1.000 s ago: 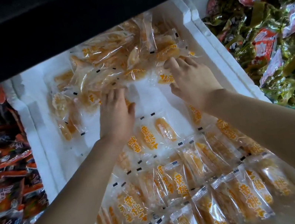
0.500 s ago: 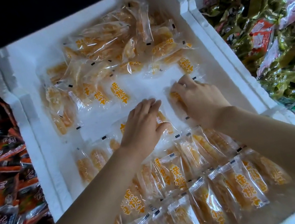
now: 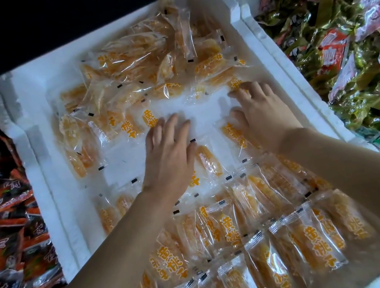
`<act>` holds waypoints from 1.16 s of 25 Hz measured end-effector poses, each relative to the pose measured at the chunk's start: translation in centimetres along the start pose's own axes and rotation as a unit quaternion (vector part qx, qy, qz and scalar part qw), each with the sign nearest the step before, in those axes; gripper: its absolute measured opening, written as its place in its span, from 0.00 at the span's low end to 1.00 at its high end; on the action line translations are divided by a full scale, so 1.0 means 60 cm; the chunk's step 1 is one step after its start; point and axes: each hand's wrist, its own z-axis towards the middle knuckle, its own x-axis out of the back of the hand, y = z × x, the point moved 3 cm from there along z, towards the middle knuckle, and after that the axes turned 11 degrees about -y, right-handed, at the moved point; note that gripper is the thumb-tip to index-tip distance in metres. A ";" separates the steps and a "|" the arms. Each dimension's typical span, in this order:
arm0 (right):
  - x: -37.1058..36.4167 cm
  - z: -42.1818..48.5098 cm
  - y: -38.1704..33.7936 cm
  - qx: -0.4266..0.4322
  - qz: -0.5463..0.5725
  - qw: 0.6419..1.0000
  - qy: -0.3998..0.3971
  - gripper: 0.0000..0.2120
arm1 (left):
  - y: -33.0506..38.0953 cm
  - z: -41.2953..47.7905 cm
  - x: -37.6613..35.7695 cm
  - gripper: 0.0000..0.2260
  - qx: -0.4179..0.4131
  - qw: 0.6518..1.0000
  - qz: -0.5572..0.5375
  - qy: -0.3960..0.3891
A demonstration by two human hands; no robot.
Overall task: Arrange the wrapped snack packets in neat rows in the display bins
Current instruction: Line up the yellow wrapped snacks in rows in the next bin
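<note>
A white foam bin (image 3: 47, 182) holds clear packets of orange dried fruit. Several packets lie in neat overlapping rows (image 3: 270, 238) at the near end. A loose heap of packets (image 3: 146, 68) fills the far end. My left hand (image 3: 169, 152) lies flat, fingers straight, over the bare middle of the bin, its palm above a packet (image 3: 208, 161). My right hand (image 3: 263, 114) is spread, fingers straight, its fingertips touching a packet (image 3: 234, 83) at the heap's edge, with another packet (image 3: 233, 134) beside its thumb.
A bin of red and black packets (image 3: 3, 220) sits to the left. A bin of green and pink packets (image 3: 347, 37) sits to the right, past a white foam divider (image 3: 268, 45). A dark shelf edge (image 3: 63, 21) overhangs the far end.
Both hands pulled packets from the heap toward the near rows half a second ago. Now they have moved back toward the heap with straight fingers, leaving those packets in the middle.
</note>
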 end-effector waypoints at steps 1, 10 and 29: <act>-0.001 0.009 0.002 -0.020 0.006 1.000 -0.015 0.21 | -0.006 0.005 0.003 0.20 0.029 0.999 -0.016 0.009; 0.015 0.063 0.010 -0.105 0.147 0.984 -0.001 0.19 | 0.029 0.046 0.001 0.20 -0.079 0.985 -0.136 -0.074; 0.003 -0.047 -0.042 0.079 0.146 0.974 -0.154 0.27 | 0.025 -0.014 -0.019 0.30 -0.040 0.994 -0.070 -0.070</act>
